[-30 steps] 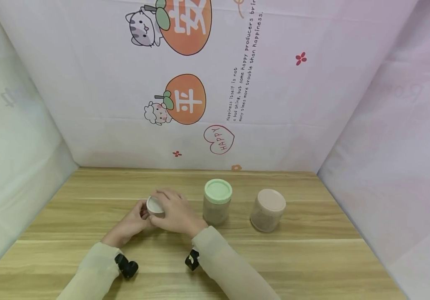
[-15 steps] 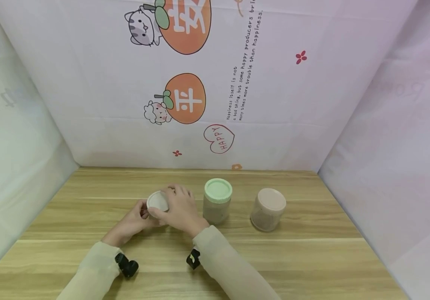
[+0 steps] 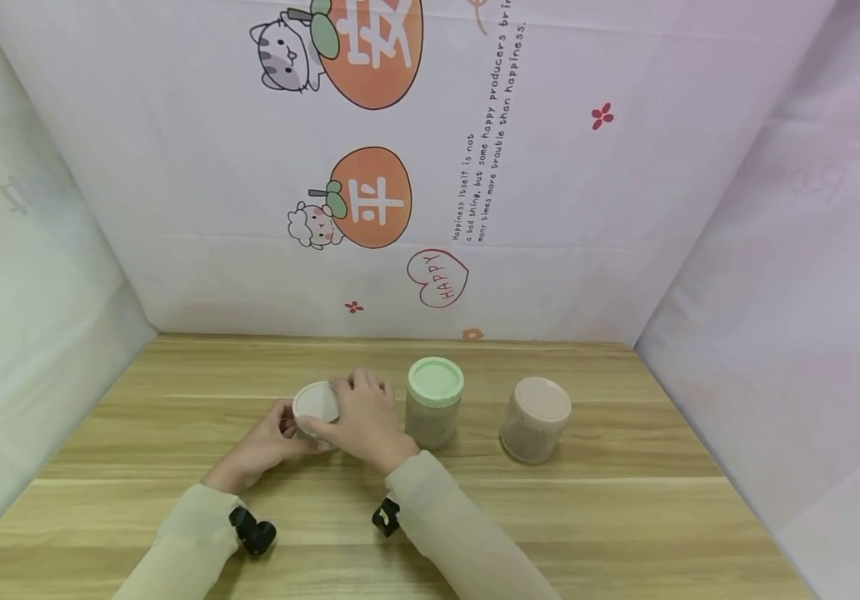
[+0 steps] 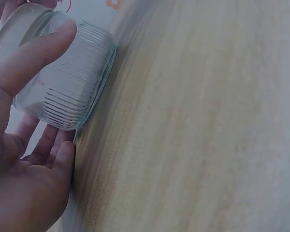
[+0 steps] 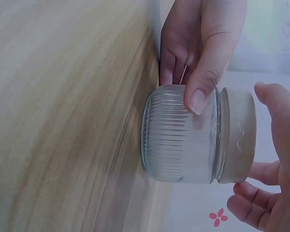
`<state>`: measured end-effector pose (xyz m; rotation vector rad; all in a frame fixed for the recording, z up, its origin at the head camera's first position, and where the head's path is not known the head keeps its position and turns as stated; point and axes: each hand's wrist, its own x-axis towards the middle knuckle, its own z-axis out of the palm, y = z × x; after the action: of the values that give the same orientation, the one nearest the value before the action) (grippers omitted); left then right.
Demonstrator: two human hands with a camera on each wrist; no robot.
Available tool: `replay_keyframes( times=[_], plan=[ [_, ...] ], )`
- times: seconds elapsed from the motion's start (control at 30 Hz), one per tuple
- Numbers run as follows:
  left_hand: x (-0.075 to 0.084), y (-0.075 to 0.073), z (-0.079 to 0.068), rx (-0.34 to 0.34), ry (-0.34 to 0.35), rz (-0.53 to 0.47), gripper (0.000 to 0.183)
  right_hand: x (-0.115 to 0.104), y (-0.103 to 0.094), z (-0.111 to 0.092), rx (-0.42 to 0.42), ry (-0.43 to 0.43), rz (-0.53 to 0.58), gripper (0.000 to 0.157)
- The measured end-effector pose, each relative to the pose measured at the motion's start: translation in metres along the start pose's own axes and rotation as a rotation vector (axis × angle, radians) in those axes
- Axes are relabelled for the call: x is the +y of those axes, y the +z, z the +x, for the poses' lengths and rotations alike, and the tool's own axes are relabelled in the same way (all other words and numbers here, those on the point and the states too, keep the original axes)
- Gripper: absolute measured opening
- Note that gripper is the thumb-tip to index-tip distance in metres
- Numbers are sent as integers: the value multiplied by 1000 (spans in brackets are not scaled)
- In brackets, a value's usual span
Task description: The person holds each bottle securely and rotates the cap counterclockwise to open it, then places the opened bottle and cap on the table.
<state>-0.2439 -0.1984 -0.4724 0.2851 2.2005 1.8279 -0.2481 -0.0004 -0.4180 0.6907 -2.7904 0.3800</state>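
A clear ribbed glass jar [image 5: 166, 137] with an off-white lid [image 3: 313, 402] stands upright on the table at the left of the head view. My left hand [image 3: 265, 446] holds the glass body, thumb laid along its side in both wrist views and fingers around the other side. Around the lid's edge curl the thumb and fingers of my right hand [image 3: 372, 423]. In the right wrist view the lid sits on the jar's mouth, a narrow groove showing below it. Part of the lid is hidden under the right fingers in the head view.
A taller jar with a green lid [image 3: 436, 381] stands just right of my right hand. Farther right is a jar with a pinkish-beige lid [image 3: 543, 399]. Printed white cloth [image 3: 550, 208] rises behind the wooden table [image 3: 625, 517] and along its sides.
My right hand's fingers have shifted back and to the right around the lid, showing more of its top. The left hand keeps its hold; the other jars have not moved.
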Motion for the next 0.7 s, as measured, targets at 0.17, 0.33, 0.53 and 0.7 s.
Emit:
replay_keyframes(
  times=[0.17,0.33,0.53,0.7],
  plan=[
    [3,1,0,2,-11,-1,79,1,-1,0,9,-36,11,73],
    [5,1,-1,-9,-3,3,80,1,1,1,13,-79,16,70],
    [5,0,-1,-6,5,-12,82,0,4,2,0,-124,39,63],
    [5,-1,-1,-1,0,-22,83,1,3,3,-38,-157,162,66]
  ],
)
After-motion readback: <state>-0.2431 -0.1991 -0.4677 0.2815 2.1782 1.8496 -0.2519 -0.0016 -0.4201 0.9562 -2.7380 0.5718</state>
